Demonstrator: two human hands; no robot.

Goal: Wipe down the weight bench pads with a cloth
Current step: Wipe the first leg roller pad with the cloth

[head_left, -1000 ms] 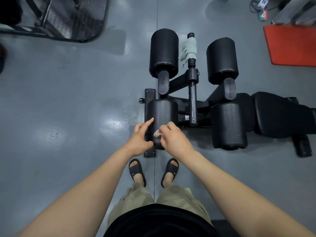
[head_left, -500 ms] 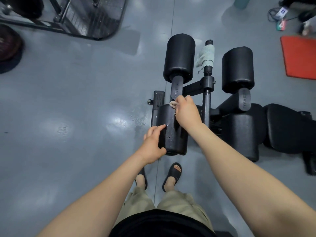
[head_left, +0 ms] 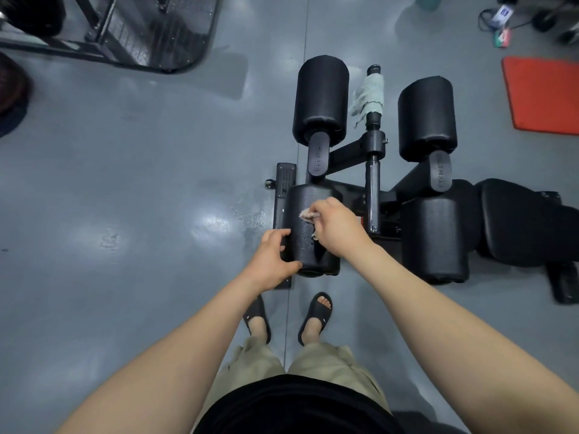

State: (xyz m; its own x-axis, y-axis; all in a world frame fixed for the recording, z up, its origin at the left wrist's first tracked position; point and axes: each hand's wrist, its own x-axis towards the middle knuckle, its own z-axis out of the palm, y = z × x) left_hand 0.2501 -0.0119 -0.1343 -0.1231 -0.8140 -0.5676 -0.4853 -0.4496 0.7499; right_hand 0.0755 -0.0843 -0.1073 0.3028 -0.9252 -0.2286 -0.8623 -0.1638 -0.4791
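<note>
Right hand [head_left: 336, 228]: fingers curled, pinching a small pale cloth [head_left: 308, 215] down onto the top of the near roller pad [head_left: 308, 197].
Cloth: bunched, poking out past the right fingertips and touching the pad.
Left hand [head_left: 272, 260]: just left of the right hand, fingers and thumb wrapped round the same pad's near left edge.
Near roller pad: black, under both hands, with wet droplets between them.
Green rag [head_left: 369, 95]: wrapped round an upright post beyond the right hand.
Bench seat [head_left: 526, 220]: black, well to the right of the right hand.
</note>
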